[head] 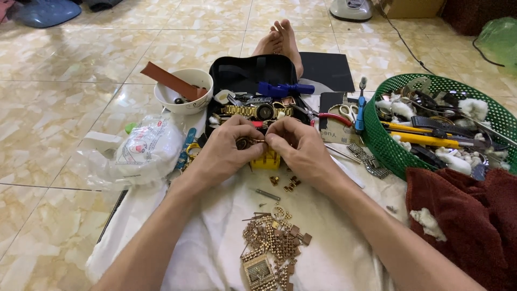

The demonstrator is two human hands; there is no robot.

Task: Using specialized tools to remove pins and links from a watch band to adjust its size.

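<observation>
Your left hand and right hand pinch a small gold watch part together above the yellow plastic block, mid white cloth.

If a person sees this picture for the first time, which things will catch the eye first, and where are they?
In the centre, the left hand and right hand meet over a small yellow block, pinching a small watch part. Below them, a heap of gold watch links lies on the white cloth. On the right stands a green basket full of tools.
</observation>
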